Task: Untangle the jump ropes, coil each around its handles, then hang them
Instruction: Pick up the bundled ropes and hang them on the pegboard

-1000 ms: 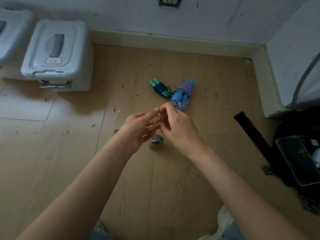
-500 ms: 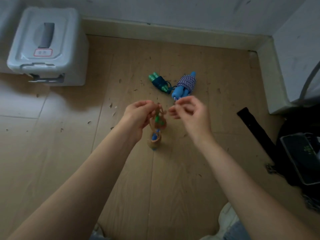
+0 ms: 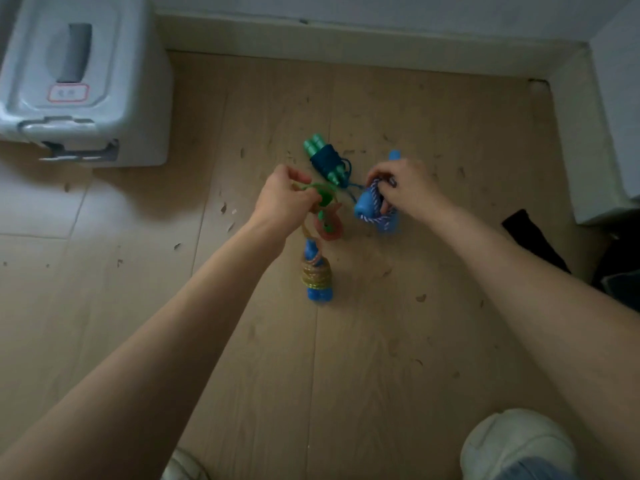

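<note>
Three coiled jump ropes are over a wooden floor. My left hand [image 3: 285,199] pinches a green hook and the loop of a gold rope [image 3: 315,275] wound round blue handles, which dangles below it. My right hand [image 3: 405,188] grips the blue-and-white striped rope bundle [image 3: 369,207] with blue handles, its fingers curled into the coils. A dark blue rope on green handles [image 3: 323,159] lies on the floor between and behind my hands. A thin blue cord runs from it toward the striped bundle.
A grey lidded plastic box [image 3: 79,81] stands at the back left. A white block [image 3: 609,133] fills the right corner, with a black strap [image 3: 533,237] and dark bag beside it. My shoes [image 3: 516,445] show at the bottom. Small debris litters the floor.
My right hand left the gold rope's loop and moved right and away to take hold of the striped bundle. My left hand keeps the gold rope, which hangs lower and longer.
</note>
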Demonstrator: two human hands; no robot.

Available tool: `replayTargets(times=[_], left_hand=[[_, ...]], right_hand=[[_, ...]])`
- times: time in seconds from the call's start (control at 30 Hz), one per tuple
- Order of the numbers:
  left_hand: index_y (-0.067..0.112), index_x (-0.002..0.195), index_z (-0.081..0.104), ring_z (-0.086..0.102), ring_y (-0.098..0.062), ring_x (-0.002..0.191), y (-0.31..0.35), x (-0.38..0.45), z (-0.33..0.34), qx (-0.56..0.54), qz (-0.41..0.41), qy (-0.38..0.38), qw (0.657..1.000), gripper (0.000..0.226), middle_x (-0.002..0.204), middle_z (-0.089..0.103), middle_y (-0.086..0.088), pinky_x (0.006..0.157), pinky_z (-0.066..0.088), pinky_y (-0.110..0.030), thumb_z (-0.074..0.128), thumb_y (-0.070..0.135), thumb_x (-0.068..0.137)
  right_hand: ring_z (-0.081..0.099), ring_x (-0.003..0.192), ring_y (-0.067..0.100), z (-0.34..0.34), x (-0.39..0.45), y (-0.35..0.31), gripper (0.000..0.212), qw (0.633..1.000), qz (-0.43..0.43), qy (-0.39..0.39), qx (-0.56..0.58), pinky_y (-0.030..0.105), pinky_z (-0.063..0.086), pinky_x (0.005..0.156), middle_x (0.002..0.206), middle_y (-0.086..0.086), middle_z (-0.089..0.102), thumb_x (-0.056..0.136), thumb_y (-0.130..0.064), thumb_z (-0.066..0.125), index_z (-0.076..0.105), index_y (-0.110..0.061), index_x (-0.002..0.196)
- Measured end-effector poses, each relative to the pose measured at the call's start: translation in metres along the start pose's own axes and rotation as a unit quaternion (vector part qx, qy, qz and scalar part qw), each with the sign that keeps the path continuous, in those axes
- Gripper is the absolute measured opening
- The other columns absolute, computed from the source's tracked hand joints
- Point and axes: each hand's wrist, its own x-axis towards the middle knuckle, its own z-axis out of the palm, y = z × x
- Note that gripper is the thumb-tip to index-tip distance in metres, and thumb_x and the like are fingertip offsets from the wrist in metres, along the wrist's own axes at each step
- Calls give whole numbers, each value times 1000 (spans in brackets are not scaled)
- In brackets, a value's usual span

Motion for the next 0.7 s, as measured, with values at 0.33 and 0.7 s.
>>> replayTargets(times=[0.33,0.7], left_hand=[[19,81,50,53,-13,68,-16,6,-9,-14,-22,5,1000,16,74,59,-2,64,44,-28,57,5,83],[13,92,55,63,-7,67,24,16,-14,-252,-55,35,966,8,74,65,0,57,52,-15,54,6,88]], right_hand=[[61,98,32,39,50,-16,21,972,128,-61,-189,30,42,68,107,16,64,90,-11,55,62,-3,107],[56,86,22,-29,53,-12,16,998,57,-39,-13,34,46,76,90,7,61,81,-7,65,67,-7,98]])
